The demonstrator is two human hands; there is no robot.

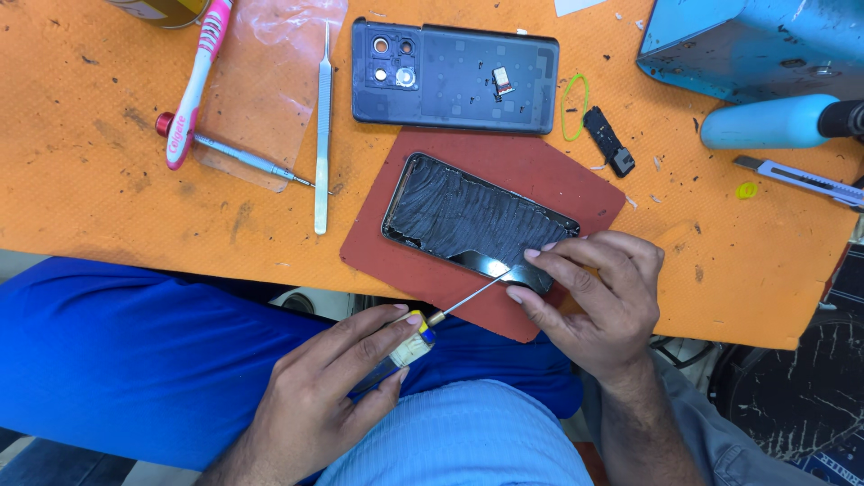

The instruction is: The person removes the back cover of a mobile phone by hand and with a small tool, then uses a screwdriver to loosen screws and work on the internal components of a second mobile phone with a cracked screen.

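Phone body (468, 220), opened and face down, lies at an angle on a dark red mat (540, 175) on the orange table (108, 207). Its exposed inner surface is smeared with dark adhesive residue. The near lower corner of the phone sits directly under the fingertips of the right hand (598, 301), which presses down on that corner with thumb and forefinger, the other fingers curled narrow.

Left hand (337, 387) is below and to the left of the phone, off the table edge, over a blue-clad lap. It is closed around the yellow handle of a thin screwdriver (432, 328). The metal shaft runs up and to the right from this hand and its tip meets the phone's lower edge, just beside the right thumb.

Beyond the phone, farther from both hands, lies the dark back cover (454, 76) with its camera openings. To its left are metal tweezers (323, 126), a second screwdriver with a red cap (234, 155) and a pink and white toothbrush (196, 85). Well to the right of the right hand rest a utility knife (796, 180) and a pale blue tool handle (769, 121).
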